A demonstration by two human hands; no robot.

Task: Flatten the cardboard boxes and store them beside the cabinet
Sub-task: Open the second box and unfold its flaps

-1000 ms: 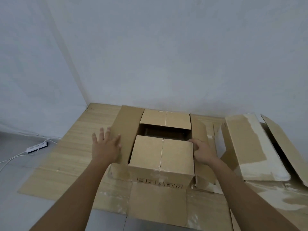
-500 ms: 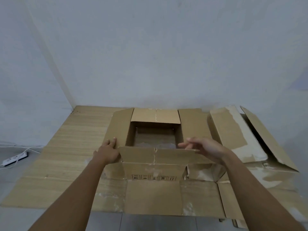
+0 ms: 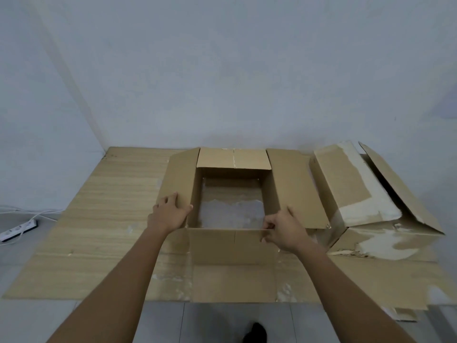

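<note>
A brown cardboard box stands open in front of me on flat cardboard sheets, all its top flaps folded outward, its inside bottom showing. My left hand rests flat on the box's left flap near the front left corner, thumb at the flap's inner edge. My right hand pinches the near wall's top edge at the front right corner. A second box, partly collapsed with torn white patches, lies tilted to the right.
Flattened cardboard sheets cover the floor up to the white wall. A white power strip with cables lies on the grey floor at the left. A dark shoe tip shows at the bottom.
The near flaps, closed over the box a second ago, are now folded outward and down. My left hand slid onto the left flap; my right hand moved to the front right corner. The view tilted down.
</note>
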